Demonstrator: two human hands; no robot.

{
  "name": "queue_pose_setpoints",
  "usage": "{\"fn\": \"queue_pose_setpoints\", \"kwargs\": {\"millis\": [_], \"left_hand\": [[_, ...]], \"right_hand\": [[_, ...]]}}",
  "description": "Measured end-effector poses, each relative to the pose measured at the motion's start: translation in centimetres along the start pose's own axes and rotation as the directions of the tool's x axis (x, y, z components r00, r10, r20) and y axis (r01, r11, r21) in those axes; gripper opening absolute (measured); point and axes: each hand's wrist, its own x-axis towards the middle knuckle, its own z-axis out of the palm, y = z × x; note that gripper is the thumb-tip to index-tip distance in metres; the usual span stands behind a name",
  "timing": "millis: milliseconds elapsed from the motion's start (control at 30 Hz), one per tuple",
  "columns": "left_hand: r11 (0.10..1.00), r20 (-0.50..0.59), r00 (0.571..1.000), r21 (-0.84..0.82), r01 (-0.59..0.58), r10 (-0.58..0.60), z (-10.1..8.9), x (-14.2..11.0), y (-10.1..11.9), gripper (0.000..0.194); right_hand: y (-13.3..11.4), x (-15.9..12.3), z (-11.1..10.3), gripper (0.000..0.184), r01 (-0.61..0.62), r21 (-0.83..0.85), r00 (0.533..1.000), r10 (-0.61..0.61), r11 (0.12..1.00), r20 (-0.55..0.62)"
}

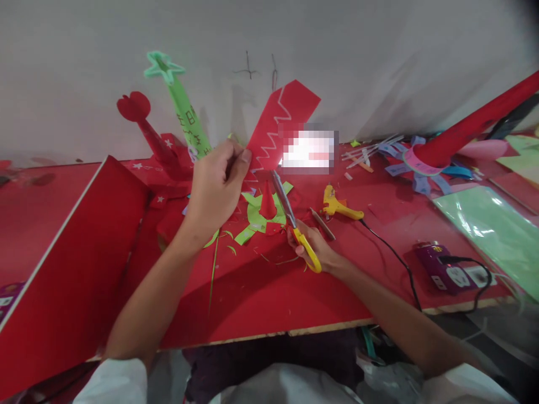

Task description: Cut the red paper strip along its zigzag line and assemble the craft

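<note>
My left hand [221, 182] pinches the lower left edge of a red paper strip [273, 126], held up at a slant above the table. A pale zigzag line runs along the strip. In my right hand [314, 244] is a pair of yellow-handled scissors [309, 251], blades pointing up toward the strip's lower end. Whether the blades touch the paper I cannot tell. Below and between my hands lies a green paper ring with tabs [255, 219], a small red cone [268, 203] standing at its middle. Thin green paper scraps [229, 241] are scattered near it.
A yellow glue gun [339, 207] lies at right, its cord running toward a purple power socket [446, 266]. A red board [80, 269] stands at left. Behind are a green star-topped tube [185, 112], a red heart-topped stand [154, 134] and a long red tube [475, 120].
</note>
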Motion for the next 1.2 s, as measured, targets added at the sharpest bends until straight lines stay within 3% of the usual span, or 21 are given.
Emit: {"fn": "queue_pose_setpoints", "kwargs": {"millis": [200,500,700,800,1200], "left_hand": [[0.999,0.06,0.997,-0.011,-0.051,0.052,0.8,-0.4,0.1,0.031],[0.999,0.044,0.998,-0.013,-0.04,0.041,0.7,-0.3,-0.1,0.032],[1.0,0.17,0.985,0.007,-0.003,0.002,0.6,-0.6,0.5,0.03],[1.0,0.169,0.986,0.014,-0.002,-0.001,0.5,-0.5,0.5,0.029],[0.996,0.248,0.968,0.092,0.01,-0.032,-4.6,1.1,-0.6,0.03]], "right_hand": [[-1.1,0.1,-0.6,0.074,-0.097,0.085,0.995,0.097,0.992,0.004],[-1.6,0.3,-0.7,0.08,-0.059,0.028,0.998,0.06,0.998,-0.035],[-2.3,0.2,-0.7,0.081,-0.07,0.059,0.996,0.073,0.996,-0.045],[-2.2,0.2,-0.8,0.08,-0.075,0.058,0.996,0.078,0.995,-0.052],[-1.1,0.6,-0.9,0.063,-0.107,-0.007,0.994,0.107,0.994,-0.036]]}}
